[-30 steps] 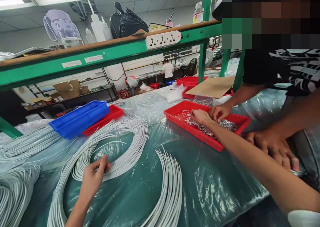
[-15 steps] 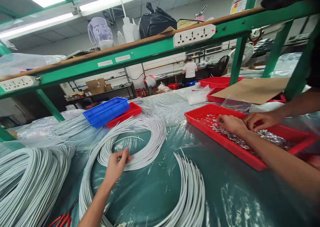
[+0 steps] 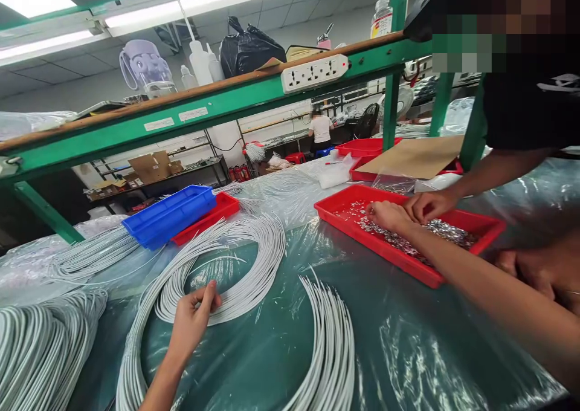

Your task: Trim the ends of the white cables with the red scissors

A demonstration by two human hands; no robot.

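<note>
1. Step in hand, as I judge it: picking among small metal pieces (image 3: 446, 234). They lie loose in the near red tray (image 3: 374, 249), heaped thicker toward its right end and scattered thin at the left.
2. Right hand (image 3: 387, 215): over the pieces, inside the tray's outline. Fingers curled in, narrow; cannot tell whether a piece is pinched, as the tips are largely hidden.
3. Left hand (image 3: 194, 308): above the near edge of a coil of pale cables (image 3: 269, 257). Thumb and fingers drawn close together; cannot tell if they hold anything or touch the coil.
4. Cable bundle (image 3: 333, 332): to the right of the left hand, its cut ends fanned and pointing away from the wearer, lower part running out of view.
5. Co-worker's hand (image 3: 431, 205): in the same tray, just beside the right wrist in this view; contact unclear. Fingers bent downward.
6. Blue tray (image 3: 170, 214): beyond the coil, resting partly over a smaller red tray (image 3: 224, 208).
7. Next move, my reading: calls for a fine thumb-and-fingertip pinch on one piece, then a lift clear of the rim without knocking the neighbouring hand. Likely trouble: several pieces clinging together.
</note>
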